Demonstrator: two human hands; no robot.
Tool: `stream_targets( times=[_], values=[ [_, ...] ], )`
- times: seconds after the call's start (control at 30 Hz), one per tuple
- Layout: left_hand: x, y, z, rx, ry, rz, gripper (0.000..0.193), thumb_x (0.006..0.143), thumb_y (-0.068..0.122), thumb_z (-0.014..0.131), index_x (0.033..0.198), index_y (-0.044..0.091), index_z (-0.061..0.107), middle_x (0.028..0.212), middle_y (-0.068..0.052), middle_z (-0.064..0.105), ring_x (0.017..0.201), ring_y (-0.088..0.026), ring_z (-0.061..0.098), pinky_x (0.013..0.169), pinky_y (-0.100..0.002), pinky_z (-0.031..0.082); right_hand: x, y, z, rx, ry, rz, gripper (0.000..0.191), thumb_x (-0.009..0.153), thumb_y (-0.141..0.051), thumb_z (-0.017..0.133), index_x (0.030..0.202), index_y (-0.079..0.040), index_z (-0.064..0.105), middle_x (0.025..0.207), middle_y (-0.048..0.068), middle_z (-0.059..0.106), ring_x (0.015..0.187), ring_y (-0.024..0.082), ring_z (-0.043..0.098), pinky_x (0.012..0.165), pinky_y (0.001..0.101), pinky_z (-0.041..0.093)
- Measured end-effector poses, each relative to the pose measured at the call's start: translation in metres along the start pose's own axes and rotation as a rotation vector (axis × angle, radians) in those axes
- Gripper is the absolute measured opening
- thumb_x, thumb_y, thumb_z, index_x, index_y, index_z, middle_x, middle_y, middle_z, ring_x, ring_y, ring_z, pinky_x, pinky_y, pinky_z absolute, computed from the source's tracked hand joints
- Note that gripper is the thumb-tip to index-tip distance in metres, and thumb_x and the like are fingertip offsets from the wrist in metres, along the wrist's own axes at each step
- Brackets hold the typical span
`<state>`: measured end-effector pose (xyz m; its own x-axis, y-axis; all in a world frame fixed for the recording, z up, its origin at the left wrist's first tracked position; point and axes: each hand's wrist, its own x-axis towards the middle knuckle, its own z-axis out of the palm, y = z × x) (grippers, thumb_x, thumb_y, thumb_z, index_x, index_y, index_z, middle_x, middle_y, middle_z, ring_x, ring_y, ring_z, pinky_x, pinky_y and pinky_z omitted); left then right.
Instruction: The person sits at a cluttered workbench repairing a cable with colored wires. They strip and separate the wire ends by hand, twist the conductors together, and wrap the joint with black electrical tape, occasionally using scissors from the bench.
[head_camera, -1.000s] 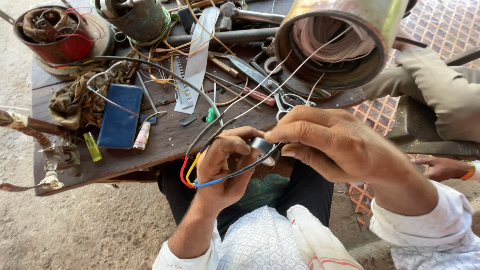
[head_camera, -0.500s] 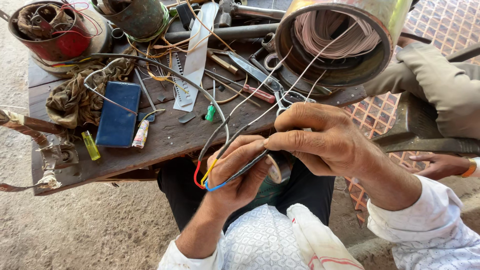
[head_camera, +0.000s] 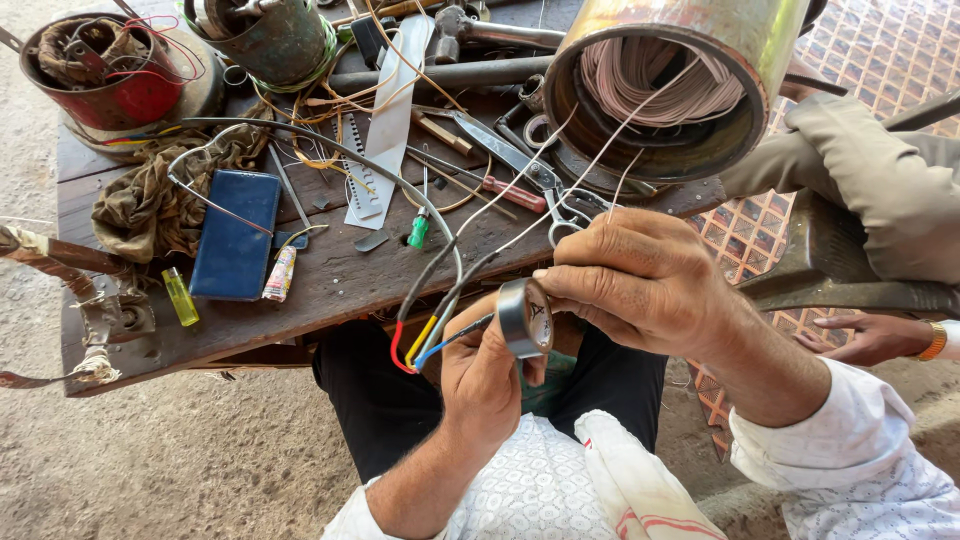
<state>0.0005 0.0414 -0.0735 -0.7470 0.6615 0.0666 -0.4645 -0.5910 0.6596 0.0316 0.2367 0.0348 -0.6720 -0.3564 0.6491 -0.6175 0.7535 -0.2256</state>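
grip right: right hand (head_camera: 640, 285) pinches a roll of dark tape (head_camera: 525, 317) between thumb and fingertips, roll edge-on to the camera, fingers curled tight over it
grip left: left hand (head_camera: 485, 375) closed around a bundle of coloured wires (head_camera: 420, 345), thumb pressed on them just beside the roll
tape position: in front of the person's lap, just off the near edge of the wooden workbench (head_camera: 330, 290), touching the wires where the two hands meet
wires: red, yellow and blue ends loop out left of the left hand; they join a grey cable (head_camera: 330, 150) that arcs back across the bench
thin leads: pale strands run from the hands up into the metal cylinder (head_camera: 690, 60)
cylinder: lies on its side at the bench's far right, open end toward the camera, pinkish windings (head_camera: 650, 85) packed inside
bench clutter: blue phone (head_camera: 237, 235) flat at left, yellow lighter (head_camera: 181, 296) near its lower left corner, small wrapped packet (head_camera: 279, 275) just right of the phone, brown rag (head_camera: 150, 200) touching the phone's left side
tools: green-handled screwdriver (head_camera: 418, 228) mid-bench, scissors (head_camera: 570, 210) just above the right hand, red-handled tool (head_camera: 515, 193) near them
far left: red tin (head_camera: 110, 70) holding scraps and wire
other person: another hand (head_camera: 875, 338) with a wristband low at right, well apart from the work
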Motion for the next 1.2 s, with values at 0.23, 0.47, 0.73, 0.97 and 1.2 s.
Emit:
stream_targets(
  times=[0.23, 0.47, 0.73, 0.97, 1.2],
  values=[
    [0.001, 0.011, 0.009, 0.437, 0.055, 0.394, 0.019, 0.107, 0.012, 0.062, 0.116, -0.005, 0.067, 0.142, -0.015, 0.044, 0.108, -0.013, 0.059, 0.089, -0.026, 0.052, 0.008, -0.009, 0.004, -0.083, -0.041, 0.046, 0.024, 0.085, -0.016, 0.082, 0.099, -0.003, 0.069, 0.095, 0.009, 0.065, 0.078, 0.026, 0.067, 0.065, 0.0379, 0.055],
    [0.018, 0.024, 0.002, 0.694, -0.184, 0.642, 0.011, 0.099, 0.006, 0.064, 0.106, -0.003, 0.063, 0.151, -0.023, 0.041, 0.137, -0.027, 0.056, 0.111, -0.038, 0.054, 0.016, -0.018, 0.004, -0.192, -0.164, 0.199, 0.023, 0.089, -0.021, 0.081, 0.085, -0.006, 0.064, 0.083, 0.009, 0.061, 0.071, 0.028, 0.064, 0.06, 0.0407, 0.052],
    [0.019, 0.035, -0.006, 0.527, -0.085, 0.376, 0.023, 0.101, -0.006, 0.061, 0.123, -0.001, 0.062, 0.128, -0.016, 0.06, 0.105, -0.018, 0.071, 0.088, -0.033, 0.061, 0.015, -0.013, -0.011, 0.159, -0.153, 0.167, 0.027, 0.091, -0.008, 0.076, 0.116, -0.002, 0.068, 0.103, 0.011, 0.068, 0.088, 0.026, 0.071, 0.074, 0.0365, 0.057],
    [0.024, 0.047, -0.005, 1.004, -0.191, 0.634, 0.031, 0.094, -0.002, 0.069, 0.124, 0.003, 0.067, 0.113, -0.011, 0.07, 0.105, -0.026, 0.071, 0.093, -0.03, 0.059, 0.005, -0.001, -0.001, 0.088, -0.11, 0.042, 0.042, 0.081, 0.002, 0.076, 0.121, -0.008, 0.07, 0.102, 0.008, 0.067, 0.089, 0.025, 0.068, 0.074, 0.0373, 0.056],
    [0.022, 0.041, -0.004, 0.996, -0.178, 0.576, 0.023, 0.096, 0.002, 0.075, 0.118, 0.003, 0.069, 0.111, -0.012, 0.07, 0.098, -0.022, 0.07, 0.08, -0.028, 0.057, 0.0, 0.001, 0.001, 0.071, -0.104, 0.003, 0.038, 0.08, -0.002, 0.079, 0.116, -0.008, 0.07, 0.101, 0.008, 0.063, 0.084, 0.025, 0.063, 0.073, 0.0384, 0.053]
  ],
)
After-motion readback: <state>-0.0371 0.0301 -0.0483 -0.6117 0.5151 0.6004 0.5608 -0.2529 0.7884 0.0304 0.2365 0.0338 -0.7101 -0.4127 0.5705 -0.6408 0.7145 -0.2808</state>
